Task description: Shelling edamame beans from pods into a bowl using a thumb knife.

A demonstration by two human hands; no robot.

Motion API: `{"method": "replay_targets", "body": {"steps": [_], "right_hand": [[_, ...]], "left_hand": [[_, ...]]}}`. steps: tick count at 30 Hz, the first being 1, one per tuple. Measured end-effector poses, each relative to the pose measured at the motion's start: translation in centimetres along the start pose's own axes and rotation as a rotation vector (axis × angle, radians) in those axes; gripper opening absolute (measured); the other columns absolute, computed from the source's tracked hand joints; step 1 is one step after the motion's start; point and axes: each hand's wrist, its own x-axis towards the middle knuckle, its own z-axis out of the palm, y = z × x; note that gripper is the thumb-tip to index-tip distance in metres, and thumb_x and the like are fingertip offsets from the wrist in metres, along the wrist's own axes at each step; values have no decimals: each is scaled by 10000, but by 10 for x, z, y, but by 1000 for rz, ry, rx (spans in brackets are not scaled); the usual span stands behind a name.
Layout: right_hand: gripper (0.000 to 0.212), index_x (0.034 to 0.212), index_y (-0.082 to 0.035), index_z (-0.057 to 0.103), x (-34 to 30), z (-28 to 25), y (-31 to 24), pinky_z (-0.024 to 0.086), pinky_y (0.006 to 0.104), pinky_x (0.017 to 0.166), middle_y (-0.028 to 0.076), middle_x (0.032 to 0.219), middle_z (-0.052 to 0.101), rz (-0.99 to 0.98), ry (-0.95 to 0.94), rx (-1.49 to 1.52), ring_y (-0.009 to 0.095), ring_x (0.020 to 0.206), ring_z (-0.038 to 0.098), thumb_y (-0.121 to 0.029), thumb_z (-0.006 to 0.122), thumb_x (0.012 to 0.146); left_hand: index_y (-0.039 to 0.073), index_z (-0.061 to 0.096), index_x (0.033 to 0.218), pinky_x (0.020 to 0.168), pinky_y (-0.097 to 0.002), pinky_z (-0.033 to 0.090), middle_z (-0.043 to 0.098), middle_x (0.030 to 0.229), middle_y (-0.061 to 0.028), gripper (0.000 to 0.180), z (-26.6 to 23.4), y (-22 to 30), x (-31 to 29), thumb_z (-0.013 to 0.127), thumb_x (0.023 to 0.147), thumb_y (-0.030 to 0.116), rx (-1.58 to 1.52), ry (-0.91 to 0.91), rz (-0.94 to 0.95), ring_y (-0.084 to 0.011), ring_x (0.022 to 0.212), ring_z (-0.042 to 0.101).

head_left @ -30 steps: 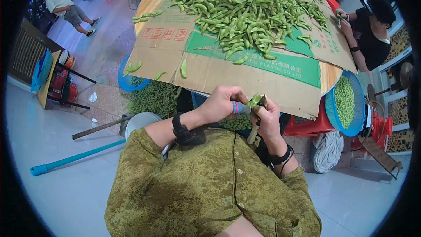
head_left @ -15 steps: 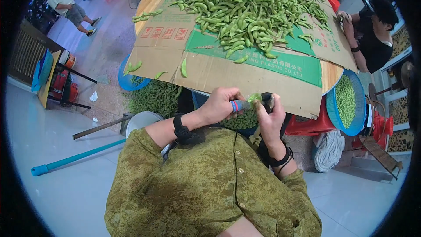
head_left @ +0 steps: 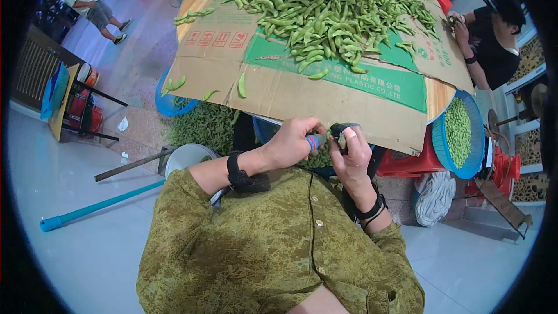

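My left hand is closed in a pinch in front of the table's near edge, a red and blue band round one finger. Close against it, my right hand also pinches, with a black covering on a finger. Between the fingertips shows a sliver of a green bean pod, mostly hidden. Below the hands, shelled green beans lie in a container largely covered by my arms. A big heap of green bean pods rests on flattened cardboard over the round wooden table.
Right of the table, a blue basket of shelled beans sits by a red stool. Empty pods pile up at the left, near a white bucket and a teal pole. A person in black works at the right.
My right hand has turned and moved slightly left, closer to my left hand. Less of the green pod shows between the fingers. The view has shifted a little.
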Motion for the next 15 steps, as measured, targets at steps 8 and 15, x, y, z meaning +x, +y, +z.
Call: {"method": "replay_targets", "body": {"steps": [8, 15], "right_hand": [[271, 894, 30, 505, 6, 2, 1, 436, 379, 553, 172, 765, 497, 38, -79, 112, 337, 658, 526, 62, 631, 657], [295, 899, 23, 478, 6, 4, 3, 433, 377, 556, 167, 733, 466, 9, -118, 62, 338, 627, 508, 45, 598, 630]], "left_hand": [[-15, 602, 931, 583, -317, 484, 637, 739, -123, 131, -5, -11, -4, 579, 811, 31, 382, 90, 304, -188, 640, 618], [-11, 607, 927, 631, -354, 493, 639, 769, -184, 167, -6, -10, -11, 562, 767, 5, 427, 76, 493, -324, 714, 644]]}}
